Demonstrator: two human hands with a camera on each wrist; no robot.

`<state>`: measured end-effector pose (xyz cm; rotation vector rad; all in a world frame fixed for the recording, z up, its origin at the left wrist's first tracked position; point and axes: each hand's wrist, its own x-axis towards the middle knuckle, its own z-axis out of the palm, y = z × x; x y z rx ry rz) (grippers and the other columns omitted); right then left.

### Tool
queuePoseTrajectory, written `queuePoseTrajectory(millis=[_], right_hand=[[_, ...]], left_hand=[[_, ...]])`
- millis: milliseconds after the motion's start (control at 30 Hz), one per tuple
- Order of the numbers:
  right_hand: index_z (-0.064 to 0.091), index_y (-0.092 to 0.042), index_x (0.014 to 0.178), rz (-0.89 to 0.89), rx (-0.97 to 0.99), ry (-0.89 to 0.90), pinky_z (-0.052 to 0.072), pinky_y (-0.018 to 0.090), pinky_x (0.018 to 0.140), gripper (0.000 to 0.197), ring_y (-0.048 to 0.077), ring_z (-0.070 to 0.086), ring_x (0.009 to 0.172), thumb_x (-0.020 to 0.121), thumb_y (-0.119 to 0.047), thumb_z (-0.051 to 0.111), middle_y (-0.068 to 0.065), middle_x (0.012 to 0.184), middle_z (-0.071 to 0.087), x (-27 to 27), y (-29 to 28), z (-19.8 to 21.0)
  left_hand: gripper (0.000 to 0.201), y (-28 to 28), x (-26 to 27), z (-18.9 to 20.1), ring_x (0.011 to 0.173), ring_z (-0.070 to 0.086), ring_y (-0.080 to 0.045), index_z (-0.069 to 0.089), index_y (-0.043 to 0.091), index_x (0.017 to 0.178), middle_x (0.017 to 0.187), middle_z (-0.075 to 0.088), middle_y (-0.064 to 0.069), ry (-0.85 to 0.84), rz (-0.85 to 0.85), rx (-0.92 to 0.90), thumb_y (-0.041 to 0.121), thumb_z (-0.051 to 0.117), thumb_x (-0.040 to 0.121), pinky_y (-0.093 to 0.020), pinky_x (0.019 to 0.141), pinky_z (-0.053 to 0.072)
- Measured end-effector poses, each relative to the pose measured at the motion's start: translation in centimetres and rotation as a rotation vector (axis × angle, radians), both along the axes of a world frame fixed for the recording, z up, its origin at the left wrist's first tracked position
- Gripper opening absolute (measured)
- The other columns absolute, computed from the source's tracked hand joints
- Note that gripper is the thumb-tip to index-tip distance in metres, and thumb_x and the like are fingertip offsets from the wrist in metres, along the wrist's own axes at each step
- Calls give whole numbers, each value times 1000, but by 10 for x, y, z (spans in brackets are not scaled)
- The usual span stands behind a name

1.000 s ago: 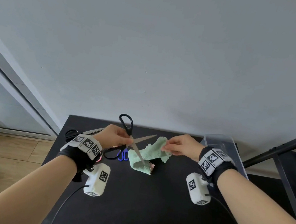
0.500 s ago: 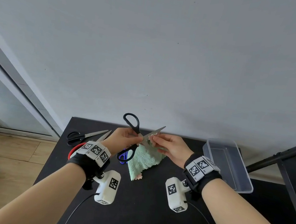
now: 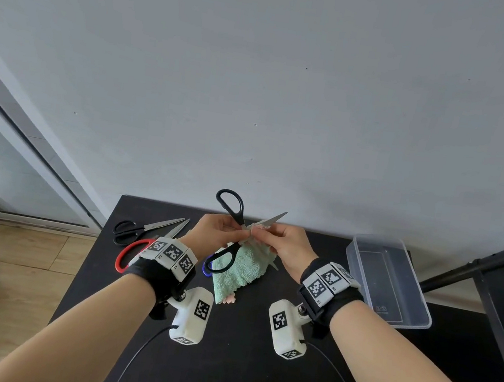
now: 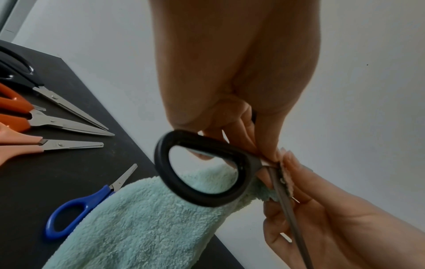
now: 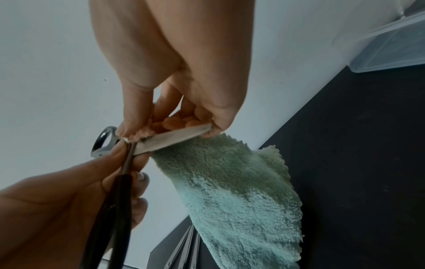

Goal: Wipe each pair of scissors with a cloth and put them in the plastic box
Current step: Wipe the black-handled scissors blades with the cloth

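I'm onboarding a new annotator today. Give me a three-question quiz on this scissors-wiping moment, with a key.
1. True or false: the plastic box already holds scissors.
2. Which hand grips the black scissors near the pivot: A left hand, B right hand?
3. Fill in: the right hand pinches the green ___ against a blade.

Key: 1 false, no scissors show inside it; 2 A; 3 cloth.

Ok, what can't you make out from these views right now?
- Wiped blade of the black scissors: contact hidden by the right hand and green cloth, all views.
- Blue scissors: partly under the cloth; head view shows only a sliver.
- Red scissors: mostly behind the left hand's wristband.
- Plastic box: small label unreadable.
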<state>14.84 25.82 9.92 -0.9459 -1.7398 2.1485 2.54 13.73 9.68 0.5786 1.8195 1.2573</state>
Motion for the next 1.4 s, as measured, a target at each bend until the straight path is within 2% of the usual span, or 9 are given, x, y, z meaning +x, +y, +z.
queuePoseTrajectory(millis=[133, 467, 567, 700, 833, 933, 1100, 1233, 1400], right_hand=[[71, -3, 90, -35, -3, 17, 48, 11, 64, 8, 2, 65, 66, 83, -6, 69, -1, 73, 70, -1, -1, -4], [65, 14, 91, -73, 2, 12, 41, 7, 53, 19, -6, 55, 50, 87, -5, 64, -12, 53, 61, 0, 8, -7], [63, 16, 91, -74, -8, 25, 41, 7, 54, 20, -6, 56, 52, 88, -4, 63, -12, 51, 60, 1, 11, -8], [62, 20, 89, -64, -6, 27, 42, 8, 54, 26, -4, 55, 52, 88, -6, 64, -7, 54, 58, 3, 14, -8], [57, 28, 93, -48, 16, 4, 41, 9, 55, 33, -5, 58, 56, 87, -4, 63, -8, 54, 59, 5, 17, -8], [58, 27, 94, -48, 17, -9, 39, 10, 53, 33, -3, 56, 54, 87, -5, 64, -4, 58, 59, 6, 18, -9], [63, 20, 95, -64, 3, -34, 34, 16, 55, 33, 5, 46, 57, 86, -12, 67, 3, 64, 55, 6, 21, -9], [71, 5, 86, -70, -4, -37, 34, 19, 57, 17, 8, 46, 59, 85, -12, 67, 0, 62, 57, 8, 23, -8], [73, -4, 86, -152, -54, -35, 31, 23, 59, 12, 9, 45, 62, 85, -15, 69, 0, 64, 56, 17, 37, -5]], left_hand=[[12, 2, -3, 0, 80, 64, -22, 68, 2, 84, 75, 72, -5, 20, -7, -5, 12, 74, 80, -40, 89, 51], [7, 4, -8, -2, 85, 69, -25, 69, 12, 75, 77, 74, -6, 30, -27, -24, 10, 74, 80, -40, 96, 50], [8, 4, -9, -2, 88, 69, -26, 70, 14, 75, 81, 74, -9, 46, -51, -29, 12, 74, 81, -35, 92, 50], [6, 4, -11, 0, 72, 66, -9, 69, 15, 77, 75, 74, -1, 71, -64, -40, 14, 73, 81, -17, 76, 49], [4, 2, -14, 0, 73, 68, -7, 69, 13, 80, 82, 75, -6, 62, -79, -46, 13, 73, 81, -13, 70, 47], [5, 0, -14, 1, 64, 66, -1, 68, 11, 80, 73, 74, 2, 58, -80, -41, 11, 72, 82, -8, 63, 45], [6, 0, -16, 2, 78, 68, -14, 69, 12, 81, 87, 75, -12, 82, -91, -71, 15, 74, 80, -21, 77, 50], [9, -1, -18, 4, 68, 64, -6, 69, 8, 84, 80, 74, -4, 103, -108, -87, 16, 74, 81, -15, 67, 47], [15, -9, -22, 1, 70, 66, -6, 69, 1, 88, 70, 73, 4, 115, -113, -131, 14, 72, 82, -20, 78, 50]])
